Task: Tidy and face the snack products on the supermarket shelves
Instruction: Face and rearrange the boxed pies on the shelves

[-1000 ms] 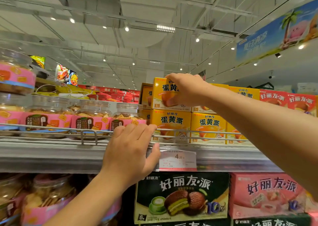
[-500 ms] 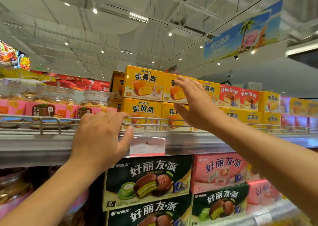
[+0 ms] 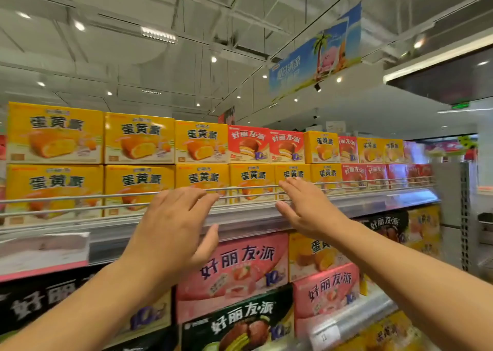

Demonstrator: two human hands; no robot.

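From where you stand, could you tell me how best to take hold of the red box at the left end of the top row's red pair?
Probably grip the red box across its top edge and front face, coming from the front and above. Yellow boxes and another red box stand close against its sides, so only those faces look free.

A wire rail (image 3: 106,195) ran across the front of the lower row of yellow boxes (image 3: 138,187). The upper row (image 3: 138,138) stood clear above it, with open air overhead.

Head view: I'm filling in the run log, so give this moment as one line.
left hand: open, empty, at wire rail | right hand: open, empty, at rail | yellow boxes: stacked two high, facing front
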